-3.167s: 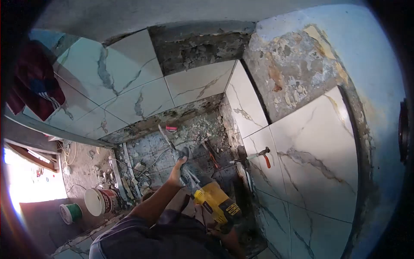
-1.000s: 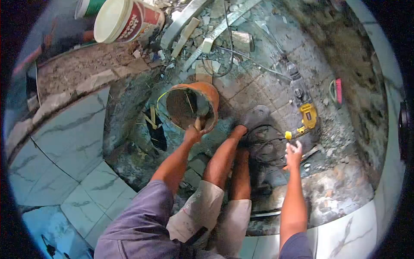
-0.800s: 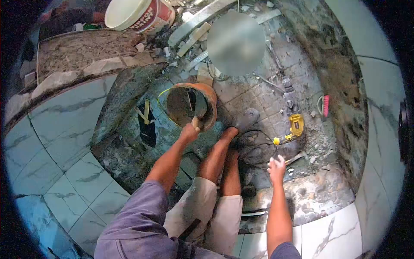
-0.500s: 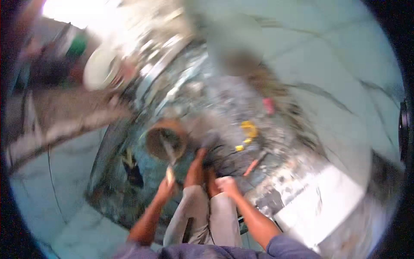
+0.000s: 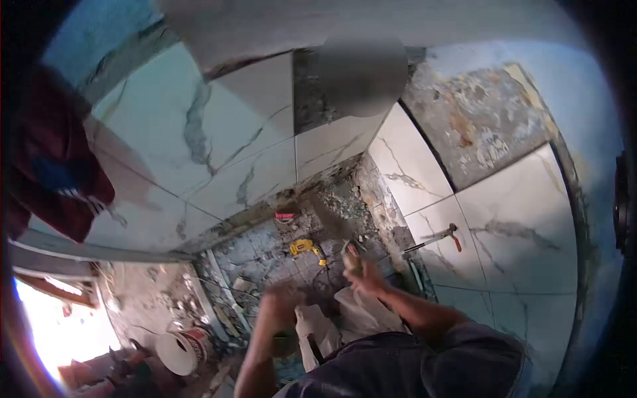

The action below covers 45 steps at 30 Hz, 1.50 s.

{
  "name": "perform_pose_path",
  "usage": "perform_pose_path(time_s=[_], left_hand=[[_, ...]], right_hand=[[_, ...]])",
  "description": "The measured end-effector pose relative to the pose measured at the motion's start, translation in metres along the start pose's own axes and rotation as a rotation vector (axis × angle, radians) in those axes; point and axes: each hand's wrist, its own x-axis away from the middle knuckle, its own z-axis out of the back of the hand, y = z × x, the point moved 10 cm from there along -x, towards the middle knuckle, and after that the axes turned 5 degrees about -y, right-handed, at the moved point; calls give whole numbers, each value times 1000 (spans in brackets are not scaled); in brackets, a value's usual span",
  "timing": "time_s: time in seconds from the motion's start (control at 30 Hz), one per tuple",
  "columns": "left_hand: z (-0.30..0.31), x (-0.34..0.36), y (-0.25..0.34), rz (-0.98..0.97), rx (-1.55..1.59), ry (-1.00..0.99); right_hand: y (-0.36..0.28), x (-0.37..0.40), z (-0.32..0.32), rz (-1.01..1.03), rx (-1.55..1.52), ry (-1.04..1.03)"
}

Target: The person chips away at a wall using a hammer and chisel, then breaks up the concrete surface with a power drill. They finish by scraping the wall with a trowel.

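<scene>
My right hand [image 5: 366, 280] is closed around the handle of a trowel [image 5: 334, 222], in front of my right knee. The grey-brown blade points away from me over the rubble-strewn floor. My left hand [image 5: 282, 298] is beside my left knee, smeared by motion. Its fingers and anything in them cannot be made out. Beyond my hands, a yellow power tool [image 5: 304, 247] lies on the floor. A small red object [image 5: 285, 216] is farther off, near the foot of the wall.
Marbled tiles [image 5: 252, 166] cover the walls, with bare rough patches [image 5: 474, 123]. A metal fitting with a red lever [image 5: 453, 232] shows against the right wall. A white bucket [image 5: 178, 351] stands lower left, near a bright opening. A dark red cloth [image 5: 56, 152] hangs at left.
My view has swung up to the walls. The trowel, earlier in my left hand inside a brown bucket, is now in my right hand, which has reached forward.
</scene>
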Motion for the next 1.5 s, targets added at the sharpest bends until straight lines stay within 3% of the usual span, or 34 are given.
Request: perform_pose_path(time_s=[0.03,0.07,0.13,0.17,0.23,0.27,0.3,0.33,0.37,0.43,0.5,0.53,0.57,0.6,0.63,0.67,0.7,0.77,0.93,1.0,1.03,1.13,1.2,1.23,1.3,1.37,1.43,1.5], left_hand=[[48,-1,17,-179,25,247],[93,-8,56,41,-311,172],[165,-4,137,-307,-670,543],[199,4,178,-473,-513,629],[247,28,259,-640,-743,886],[276,35,282,-693,-782,1035],[312,33,284,-578,-557,1137],[331,30,303,-497,-581,1186],[367,23,295,-535,-491,1186],[413,27,291,-624,-342,1298],[413,56,326,-891,-489,1370],[380,82,369,-647,-747,1610],[426,92,357,-821,-497,1346],[365,118,398,-926,-556,1526],[398,149,376,-1462,-804,1366],[302,148,411,-1267,-1837,1713],[290,143,440,-729,-1957,1733],[282,168,454,-1408,-1174,1527],[300,164,460,-1379,-1200,1528],[304,156,464,-1379,-1186,1542],[306,153,464,-1379,-1183,1546],[318,145,461,-1364,-1170,1556],[323,141,457,-1353,-1157,1586],[325,141,457,-1344,-1158,1593],[327,141,457,-1331,-1162,1597],[325,138,458,-1323,-1156,1600],[323,132,458,-1314,-1144,1601],[319,130,454,-1285,-1136,1584]], right_hand=[[-23,2,37,114,302,237],[-54,6,57,191,425,285],[-91,9,93,325,491,418],[-97,7,107,384,433,499],[-112,-13,120,393,175,351],[-108,-18,118,205,-84,160],[-108,-27,123,206,-126,157],[-119,-33,135,321,64,281],[-131,-34,143,430,252,405],[-143,-53,155,458,268,435],[-158,-69,171,486,290,459],[-164,-79,183,433,335,434],[-170,-88,196,382,388,411],[-177,-93,208,381,371,415],[-187,-97,215,404,437,398],[-195,-104,220,426,508,381],[-200,-115,225,423,501,382],[-226,-131,221,513,635,408],[-220,-184,200,405,637,396],[-210,-180,197,342,655,493],[-212,-166,195,308,550,439],[-212,-116,187,172,631,441],[-210,-96,193,177,409,372],[-211,-98,192,174,412,372],[-239,-99,182,394,571,466],[-241,-145,176,431,562,469],[-215,-172,180,175,505,345],[-189,-168,176,174,456,381]])
